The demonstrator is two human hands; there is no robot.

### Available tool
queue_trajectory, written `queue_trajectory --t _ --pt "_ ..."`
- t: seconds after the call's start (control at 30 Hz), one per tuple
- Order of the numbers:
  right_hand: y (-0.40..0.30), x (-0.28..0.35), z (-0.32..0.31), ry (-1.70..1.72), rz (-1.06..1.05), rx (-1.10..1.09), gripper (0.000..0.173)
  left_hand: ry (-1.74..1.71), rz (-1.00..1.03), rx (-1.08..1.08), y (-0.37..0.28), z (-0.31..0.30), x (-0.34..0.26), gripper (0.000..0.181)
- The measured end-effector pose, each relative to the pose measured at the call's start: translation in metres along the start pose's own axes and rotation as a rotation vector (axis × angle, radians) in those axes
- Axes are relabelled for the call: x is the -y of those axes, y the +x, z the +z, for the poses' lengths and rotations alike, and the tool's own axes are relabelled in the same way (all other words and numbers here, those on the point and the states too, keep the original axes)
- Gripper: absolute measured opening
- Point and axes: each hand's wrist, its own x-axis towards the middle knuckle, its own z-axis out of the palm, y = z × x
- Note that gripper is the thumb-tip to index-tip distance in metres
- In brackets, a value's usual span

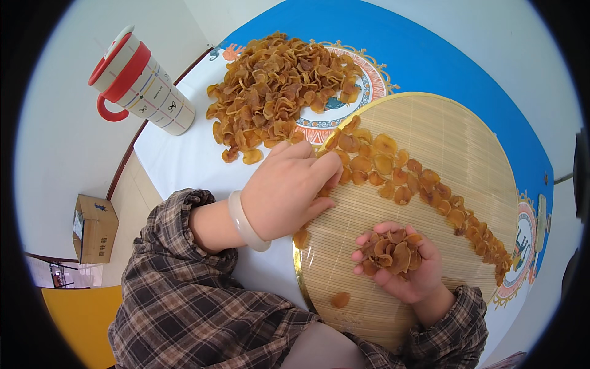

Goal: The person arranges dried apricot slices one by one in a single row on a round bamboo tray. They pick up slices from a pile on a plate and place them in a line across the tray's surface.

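My right hand (pixel 405 272) is palm up with its fingers cupped around a small heap of dried amber-brown slices (pixel 392 251). Beneath it is a round bamboo-slat tray (pixel 442 120) with a shiny gold rim. Across the tray runs a curved band of similar slices (pixel 382 163), laid nearly flat and partly overlapping. My left hand (pixel 286 189), wearing a pale bangle (pixel 246 226), is palm down over the tray's left edge with bent fingers. Its fingertips touch or hover at slices there; whether one is pinched is hidden. One lone slice (pixel 340 300) lies near the tray's front.
A large pile of dried slices (pixel 276 87) covers part of the blue-and-white patterned tablecloth (pixel 405 41) behind the tray. To its left stands a red-and-white lidded tumbler (pixel 152 87) with a handle. A cardboard box (pixel 99 230) is on the floor, near a yellow surface (pixel 83 323).
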Motion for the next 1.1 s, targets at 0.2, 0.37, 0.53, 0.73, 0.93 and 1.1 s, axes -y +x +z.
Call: queue_trajectory --t 0.2,0.37,0.53,0.73,0.93,1.1 --pt "0.003 0.000 -0.002 0.054 0.008 0.111 0.047 0.017 -0.010 0.016 -0.001 -0.001 0.001 0.033" --pt "0.002 -0.002 0.000 0.022 -0.002 0.043 0.050 0.017 -0.011 0.010 -0.002 -0.001 0.001 0.032" --pt "0.003 -0.001 -0.003 0.048 0.005 0.111 0.048 0.020 -0.018 0.010 -0.002 -0.001 0.001 0.032" --pt "0.000 -0.005 0.004 -0.002 -0.011 -0.009 0.050 0.006 0.000 -0.030 -0.001 -0.006 -0.003 0.033" --pt "0.002 0.004 0.004 0.192 -0.065 0.056 0.051 -0.062 0.310 -0.066 -0.002 -0.013 -0.009 0.026" --pt "0.005 0.015 0.005 0.154 -0.140 0.071 0.051 -0.324 0.754 0.227 -0.017 -0.010 -0.024 0.013"
